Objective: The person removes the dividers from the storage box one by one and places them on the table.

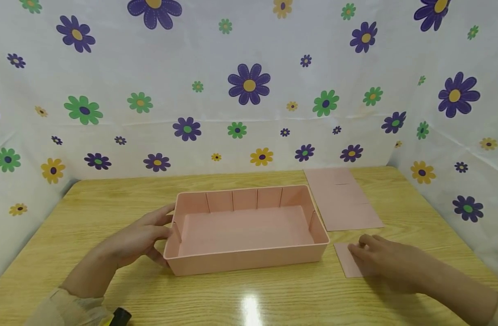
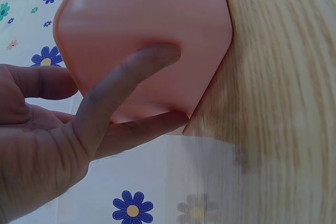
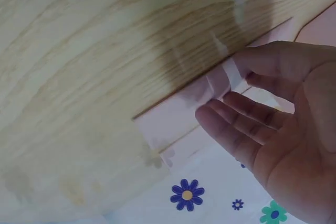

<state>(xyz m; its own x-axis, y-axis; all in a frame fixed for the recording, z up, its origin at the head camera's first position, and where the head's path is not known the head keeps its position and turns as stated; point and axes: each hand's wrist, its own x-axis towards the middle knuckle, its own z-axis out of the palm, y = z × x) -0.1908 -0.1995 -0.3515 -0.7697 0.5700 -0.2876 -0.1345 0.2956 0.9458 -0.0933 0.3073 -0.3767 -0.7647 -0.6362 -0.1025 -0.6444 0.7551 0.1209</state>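
Note:
A shallow pink open-topped box (image 1: 245, 260), ribbed with slots along its inner walls, stands on the wooden table. My left hand (image 1: 132, 242) is at its left end. In the left wrist view, fairly straight fingers (image 2: 134, 72) touch the outside of the end wall. On the right, a small flat pink panel (image 1: 347, 262) lies on the table, partly covered by my right hand (image 1: 389, 260). The right wrist view shows loosely bent fingers (image 3: 231, 129) over the small panel (image 3: 173, 108), with no clear pinch on it.
A larger pink sheet (image 1: 340, 199) with short slits lies behind the small panel, to the box's right. Flower-printed cloth (image 1: 249, 54) walls in the back and sides of the wooden table (image 1: 216, 299). A black-tipped object (image 1: 120, 316) shows near the left sleeve.

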